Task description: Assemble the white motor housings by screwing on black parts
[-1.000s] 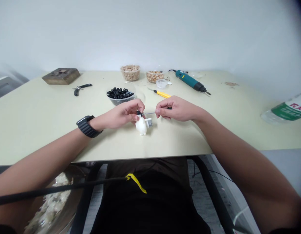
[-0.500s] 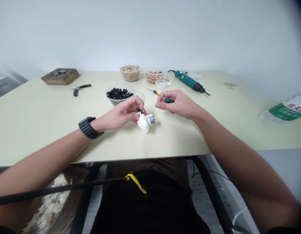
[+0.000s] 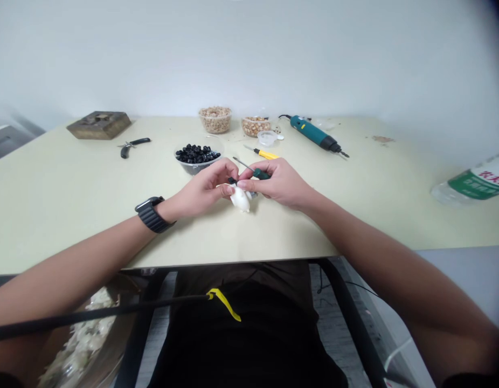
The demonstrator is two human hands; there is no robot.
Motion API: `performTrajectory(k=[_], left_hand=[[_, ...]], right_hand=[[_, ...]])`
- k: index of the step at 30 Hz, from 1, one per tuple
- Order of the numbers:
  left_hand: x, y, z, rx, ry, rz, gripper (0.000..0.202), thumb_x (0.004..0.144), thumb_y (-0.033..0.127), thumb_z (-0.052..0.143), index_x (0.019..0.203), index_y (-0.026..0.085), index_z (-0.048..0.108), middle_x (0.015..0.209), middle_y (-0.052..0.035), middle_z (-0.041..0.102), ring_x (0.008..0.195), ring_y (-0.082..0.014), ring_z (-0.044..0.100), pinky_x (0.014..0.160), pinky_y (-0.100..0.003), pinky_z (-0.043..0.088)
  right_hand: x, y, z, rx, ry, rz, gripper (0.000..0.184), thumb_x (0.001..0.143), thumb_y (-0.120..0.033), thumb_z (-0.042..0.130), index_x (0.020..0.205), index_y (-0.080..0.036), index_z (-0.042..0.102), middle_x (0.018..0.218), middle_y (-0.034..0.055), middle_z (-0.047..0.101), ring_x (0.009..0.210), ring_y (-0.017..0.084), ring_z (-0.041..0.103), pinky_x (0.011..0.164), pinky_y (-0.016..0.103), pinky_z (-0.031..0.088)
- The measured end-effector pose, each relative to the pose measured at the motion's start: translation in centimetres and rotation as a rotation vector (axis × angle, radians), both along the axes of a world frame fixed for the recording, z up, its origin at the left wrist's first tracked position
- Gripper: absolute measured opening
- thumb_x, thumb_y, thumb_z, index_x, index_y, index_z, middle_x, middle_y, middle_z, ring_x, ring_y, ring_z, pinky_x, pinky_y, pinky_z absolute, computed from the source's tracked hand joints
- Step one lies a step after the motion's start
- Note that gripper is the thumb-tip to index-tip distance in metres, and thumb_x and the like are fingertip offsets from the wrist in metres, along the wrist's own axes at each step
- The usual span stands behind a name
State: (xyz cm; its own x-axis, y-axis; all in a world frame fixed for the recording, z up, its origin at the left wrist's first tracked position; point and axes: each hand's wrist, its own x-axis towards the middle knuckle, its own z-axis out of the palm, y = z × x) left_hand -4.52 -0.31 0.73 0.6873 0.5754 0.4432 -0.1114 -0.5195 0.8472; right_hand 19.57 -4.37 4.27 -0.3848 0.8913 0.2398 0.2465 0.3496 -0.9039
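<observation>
Left hand (image 3: 205, 186) curled, fingers and thumb pinching a small white plastic housing (image 3: 240, 199) with a black fitting (image 3: 232, 180) at its top; housing low at the middle of the pale table (image 3: 71, 215), contact with the surface hidden; right hand (image 3: 277, 183) pinching a green-handled screwdriver (image 3: 261, 173), thin shaft slanting away over the housing; right fingertips (image 3: 242, 184) just beside the housing; black strap watch (image 3: 150, 214) on the left wrist; just beyond the hands, a clear bowl (image 3: 188, 168) of black pieces; farther off, a yellow-handled screwdriver (image 3: 268, 154), a teal electric screwdriver (image 3: 314, 133), pliers (image 3: 132, 146), two tubs of tan granules (image 3: 215, 121), a wooden block (image 3: 99, 125); at the right edge, a water bottle (image 3: 476, 183).
</observation>
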Motion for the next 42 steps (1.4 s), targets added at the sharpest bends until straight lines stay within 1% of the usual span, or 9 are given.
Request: performTrajectory(k=[3,9,15,18,23,26,29,34,42], left_hand=[[0.0,-0.1,-0.1,0.004,-0.010,0.003,0.037,0.102,0.049,0.083,0.114,0.023,0.060,0.100,-0.0040,0.063,0.083,-0.0146,0.059,0.071,-0.026,0.052],[0.1,-0.2,-0.1,0.069,0.014,0.031,0.033,0.104,0.048,0.080,0.113,0.022,0.061,0.106,-0.0057,0.062,0.091,-0.0162,0.058,0.079,-0.029,0.052],[0.3,-0.1,-0.5,-0.020,-0.023,-0.027,0.035,0.105,0.048,0.079,0.115,0.023,0.058,0.109,-0.0060,0.061,0.095,-0.0166,0.060,0.081,-0.028,0.053],[0.3,0.1,-0.7,-0.021,-0.031,-0.037,0.036,0.103,0.046,0.081,0.116,0.023,0.058,0.109,-0.0055,0.061,0.094,-0.0160,0.060,0.081,-0.028,0.053],[0.4,0.4,-0.9,-0.017,-0.044,-0.023,0.040,0.098,0.047,0.087,0.115,0.023,0.059,0.112,-0.0061,0.063,0.099,-0.0174,0.062,0.084,-0.028,0.054],[0.4,0.5,-1.0,-0.031,-0.060,-0.026,0.042,0.096,0.046,0.090,0.114,0.023,0.060,0.111,-0.0056,0.063,0.097,-0.0167,0.062,0.083,-0.028,0.054],[0.4,0.4,-1.0,-0.059,-0.064,-0.033,0.039,0.098,0.045,0.087,0.115,0.023,0.060,0.111,-0.0051,0.062,0.094,-0.0154,0.061,0.080,-0.027,0.053],[0.4,0.2,-0.8,-0.063,-0.053,-0.034,0.038,0.101,0.045,0.085,0.115,0.022,0.059,0.109,-0.0053,0.062,0.092,-0.0153,0.060,0.079,-0.026,0.052],[0.5,0.0,-0.7,-0.068,-0.057,-0.023,0.038,0.101,0.047,0.084,0.115,0.023,0.058,0.110,-0.0056,0.063,0.091,-0.0151,0.060,0.078,-0.026,0.053]], right_hand=[[0.1,0.0,0.0,-0.014,0.000,0.010,0.056,0.077,-0.070,0.095,0.089,-0.017,0.081,0.067,-0.0039,0.056,0.067,0.012,0.048,0.063,0.031,0.035],[0.1,0.1,0.0,-0.059,0.012,0.009,0.053,0.074,-0.066,0.099,0.086,-0.017,0.080,0.065,-0.0047,0.056,0.064,0.011,0.045,0.061,0.030,0.033],[-0.1,0.0,0.0,-0.089,0.054,0.023,0.050,0.075,-0.061,0.099,0.086,-0.017,0.078,0.068,-0.0043,0.057,0.065,0.011,0.047,0.061,0.030,0.033],[-0.1,0.1,0.0,-0.076,0.045,0.016,0.047,0.076,-0.059,0.099,0.087,-0.017,0.079,0.069,-0.0040,0.059,0.066,0.011,0.048,0.061,0.030,0.034],[-0.1,0.2,0.0,-0.066,0.024,0.018,0.048,0.078,-0.062,0.096,0.088,-0.019,0.077,0.070,-0.0043,0.059,0.066,0.012,0.048,0.061,0.029,0.035],[-0.2,0.2,0.0,-0.086,0.047,0.019,0.045,0.077,-0.057,0.097,0.087,-0.018,0.077,0.072,-0.0035,0.062,0.065,0.011,0.047,0.059,0.029,0.034],[-0.2,0.1,-0.1,-0.115,0.067,0.019,0.043,0.077,-0.053,0.099,0.088,-0.018,0.078,0.075,-0.0033,0.063,0.062,0.009,0.045,0.056,0.029,0.032],[-0.1,0.1,-0.2,-0.186,0.081,0.021,0.044,0.077,-0.053,0.101,0.091,-0.019,0.077,0.073,-0.0048,0.061,0.056,0.008,0.041,0.051,0.029,0.029],[0.1,0.4,-0.7,-0.196,0.099,0.023,0.041,0.078,-0.049,0.101,0.094,-0.019,0.078,0.079,-0.0039,0.064,0.056,0.007,0.041,0.050,0.029,0.029]])
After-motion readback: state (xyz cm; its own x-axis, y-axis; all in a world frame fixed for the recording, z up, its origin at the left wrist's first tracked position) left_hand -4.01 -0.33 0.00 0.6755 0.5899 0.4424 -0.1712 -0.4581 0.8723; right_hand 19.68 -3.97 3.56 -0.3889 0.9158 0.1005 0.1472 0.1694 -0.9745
